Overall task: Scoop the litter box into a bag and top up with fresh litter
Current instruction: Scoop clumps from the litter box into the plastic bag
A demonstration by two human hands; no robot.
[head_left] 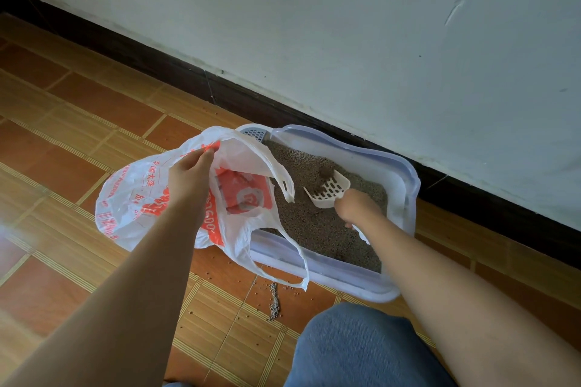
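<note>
A dark clump [323, 173] is carried in the slotted white scoop [328, 190], just beyond the right hand [355, 207], whose fingers are wrapped round the handle. The scoop is held low in the pale litter box [410, 185]; whether it touches the grey litter [317, 229] cannot be told. It is judged light and rigid, best taken by the handle and held level so the crumbly clump is not shaken off.

Left of that hand, the thin plastic bag [135, 195] is held open, its rim pinched between thumb and fingers of the left hand [188, 171]. The bag looks flimsy and slack. One loop handle droops between the two hands and could snag the scoop.

Between the forearms, spilled pellets [274, 305] are seen on the tiled floor [94, 97].
</note>
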